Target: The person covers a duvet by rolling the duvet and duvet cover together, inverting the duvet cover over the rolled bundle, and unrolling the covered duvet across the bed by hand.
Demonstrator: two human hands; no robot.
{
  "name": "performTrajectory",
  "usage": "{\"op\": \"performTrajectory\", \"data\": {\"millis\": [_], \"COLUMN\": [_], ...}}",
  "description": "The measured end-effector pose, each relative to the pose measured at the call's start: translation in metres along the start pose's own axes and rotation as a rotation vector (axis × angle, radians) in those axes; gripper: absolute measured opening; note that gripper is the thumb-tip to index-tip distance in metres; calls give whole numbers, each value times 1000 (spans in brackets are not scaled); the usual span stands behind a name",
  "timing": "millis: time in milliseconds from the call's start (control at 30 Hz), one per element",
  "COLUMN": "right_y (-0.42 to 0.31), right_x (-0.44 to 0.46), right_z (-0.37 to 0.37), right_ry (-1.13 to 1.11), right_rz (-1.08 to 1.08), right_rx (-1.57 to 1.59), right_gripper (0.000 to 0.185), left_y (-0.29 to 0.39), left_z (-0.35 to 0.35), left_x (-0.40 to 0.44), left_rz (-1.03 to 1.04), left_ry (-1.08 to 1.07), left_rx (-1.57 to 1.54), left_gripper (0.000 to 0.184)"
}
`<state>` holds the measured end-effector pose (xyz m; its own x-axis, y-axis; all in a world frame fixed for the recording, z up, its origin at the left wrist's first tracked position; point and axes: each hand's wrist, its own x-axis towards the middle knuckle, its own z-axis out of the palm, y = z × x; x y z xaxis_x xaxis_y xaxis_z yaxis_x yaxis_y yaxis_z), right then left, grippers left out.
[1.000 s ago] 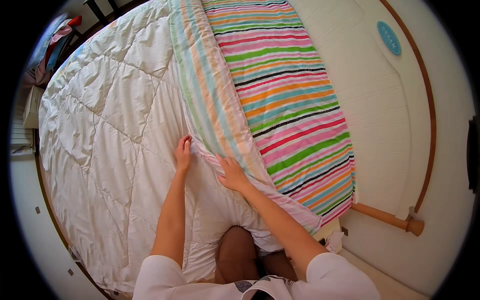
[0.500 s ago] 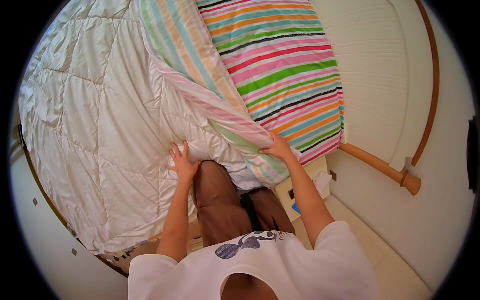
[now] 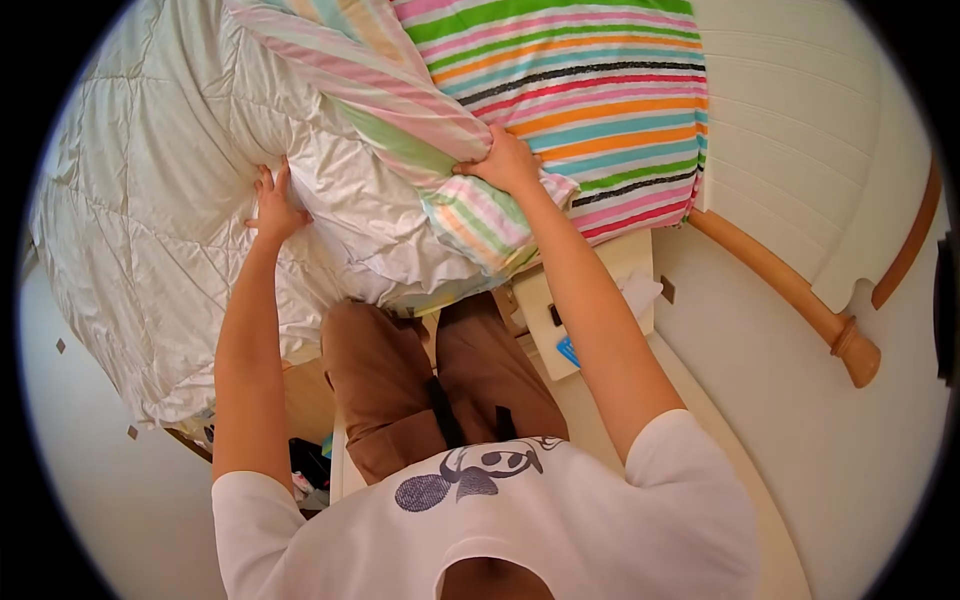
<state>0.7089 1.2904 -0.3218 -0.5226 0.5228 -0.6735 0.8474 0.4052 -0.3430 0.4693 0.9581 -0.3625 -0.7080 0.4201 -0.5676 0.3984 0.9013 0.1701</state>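
A white quilted comforter (image 3: 160, 220) covers the left of the bed, wrinkled around the middle. My left hand (image 3: 278, 207) rests on it with fingers spread. Along its right side runs a folded-back edge in pale pink, green and orange stripes (image 3: 400, 110). My right hand (image 3: 505, 162) grips this striped edge, fingers closed around the cloth. Just beyond lies a brightly striped sheet (image 3: 590, 110) on the mattress. The corner of the folded edge hangs below my right hand near the bed's side.
A white headboard (image 3: 780, 130) with a wooden post (image 3: 855, 352) stands to the right. Below the bed's corner is a pale nightstand (image 3: 637, 255) with a white tissue (image 3: 640, 290) and a blue packet (image 3: 567, 350). My legs in brown trousers (image 3: 380, 390) are close to the bedside.
Both hands have moved forward over the bed and to the left, the right one with the striped edge. My legs now stand back from the bed's side, and the view has shifted.
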Motion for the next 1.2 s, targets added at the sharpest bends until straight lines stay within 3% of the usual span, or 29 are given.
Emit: {"op": "performTrajectory", "data": {"millis": [233, 333, 433, 533, 600, 667, 733, 800, 867, 933, 1000, 1067, 1100, 1133, 1167, 1200], "right_y": [16, 13, 7, -8, -31, -59, -89, -108, -101, -97, -88, -71, -68, -67, -61, -53], "right_x": [7, 0, -16, -49, -107, -164, -212, -238, -240, -235, -228, -201, -190, -184, -178, -166], "right_z": [13, 10, 8, 0, 3, 30, 71, 106, 140, 157, 139, 120, 97, 76, 72, 77], "right_ry": [47, 88, 124, 188, 251, 255, 207, -46, -263, -373, -125, 368, 523, 675, 592, 509], "right_rz": [-84, -66, -55, -116, -162, -278, -427, -528, -597, -654, -468, -563, -527, -486, -385, -291], "right_rx": [48, 10, -11, 5, -29, 49, 218, 306, 263, 104, 376, 333, 207, 82, 133, 183], "right_gripper": [95, 93, 87, 73, 64, 65, 67, 65, 56, 48, 37, 46, 56, 66, 74, 81], "left_y": [-6, -14, 20, 15, 3, -1, 25, 7, -1, 5, 22, 45, 50, 45, 42, 54], "left_z": [14, 20, -2, 29, 60, 76, 42, 58, 62, 54, 49, 43, 58, 95, 121, 123], "left_x": [3, 5, -25, -47, -67, -95, -152, -195, -227, -245, -248, -241, -231, -217, -204, -204], "left_rz": [0, 125, -56, -60, 61, -30, -305, -315, -397, -524, -574, -538, -472, -259, -52, -43], "left_ry": [78, 210, 155, 356, 477, 271, 42, 25, 44, 41, 41, 40, 144, 234, 323, 344], "left_rx": [37, -16, 103, -79, -327, -1096, -1779, -2057, -2037, -1728, -1456, -1216, -1208, -1115, -1011, -818], "left_gripper": [122, 112, 106, 92, 72, 52, 47, 55, 63, 68, 72, 76, 78, 81, 85, 85]}}
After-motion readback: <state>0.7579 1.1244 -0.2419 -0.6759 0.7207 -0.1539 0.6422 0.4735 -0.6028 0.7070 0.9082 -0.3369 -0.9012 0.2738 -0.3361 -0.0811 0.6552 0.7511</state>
